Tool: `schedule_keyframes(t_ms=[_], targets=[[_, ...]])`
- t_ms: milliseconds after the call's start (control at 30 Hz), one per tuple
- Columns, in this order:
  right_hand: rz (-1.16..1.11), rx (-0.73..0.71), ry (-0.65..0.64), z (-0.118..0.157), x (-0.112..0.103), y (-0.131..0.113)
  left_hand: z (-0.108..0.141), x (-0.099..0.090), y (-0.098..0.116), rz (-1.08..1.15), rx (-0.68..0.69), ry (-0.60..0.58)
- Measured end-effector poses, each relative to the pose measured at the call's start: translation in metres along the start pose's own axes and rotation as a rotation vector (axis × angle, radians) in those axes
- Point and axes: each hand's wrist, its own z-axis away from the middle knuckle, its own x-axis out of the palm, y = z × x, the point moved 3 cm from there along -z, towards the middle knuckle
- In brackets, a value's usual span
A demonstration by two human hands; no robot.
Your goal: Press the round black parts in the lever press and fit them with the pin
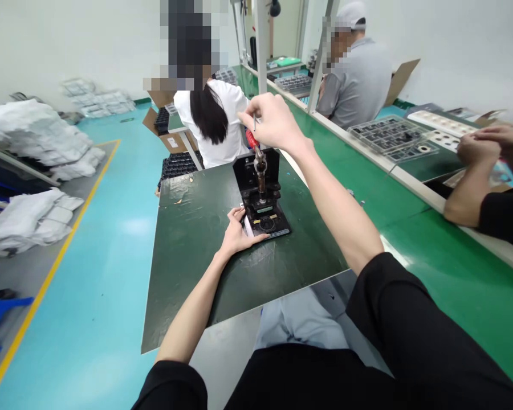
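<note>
A black hand press fixture point(260, 196) with an upright toggle clamp stands on a dark green board. My left hand point(236, 234) grips the left front corner of its base, thumb along the front edge and fingers at the left side. A white strip point(248, 226) shows between this hand and the base. Above the fixture, my right hand point(277, 122) is closed at the top of the clamp's red handle point(251, 138). A thin metal pin point(254, 122) shows by its fingertips; whether it belongs to the clamp I cannot tell.
The green board point(179, 273) has a corner toward the aisle. Ahead sits a person in white point(222, 119); another in grey point(359, 80) is beyond a rail. At right, a co-worker's hands point(483, 145) are near black part trays point(393, 136). White sacks point(29, 136) are piled left.
</note>
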Motion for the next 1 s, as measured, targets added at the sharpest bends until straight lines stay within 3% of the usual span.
schedule_keyframes(t_ms=[100,233,267,333,400,467,600,700,833,1000], targets=[[0.002,0.091,0.166,0.032,-0.007,0.007,0.0,-0.002,0.0,-0.044,0.026,0.007],[-0.056,0.207,0.535,0.156,-0.025,-0.023,0.001,-0.004,0.004,-0.092,0.066,0.011],[-0.049,0.247,0.559,0.189,-0.023,-0.03,0.001,-0.005,0.005,-0.099,0.071,0.009],[-0.011,0.343,0.48,0.241,-0.007,-0.038,0.001,-0.007,0.007,-0.108,0.076,0.001],[0.017,0.413,0.364,0.269,0.018,-0.041,0.001,-0.008,0.008,-0.115,0.08,-0.008],[0.088,0.475,0.231,0.275,0.045,-0.041,0.001,-0.008,0.008,-0.118,0.089,-0.01],[0.3,0.586,-0.062,0.25,0.08,-0.044,0.0,-0.01,0.004,-0.125,0.094,0.027],[0.41,0.648,-0.179,0.234,0.083,-0.049,-0.002,-0.01,0.0,-0.134,0.1,0.041],[0.479,0.725,-0.229,0.225,0.081,-0.054,-0.007,-0.013,-0.006,-0.146,0.123,0.039],[0.458,0.71,-0.277,0.214,0.085,-0.049,-0.014,-0.019,-0.011,-0.145,0.131,0.057]])
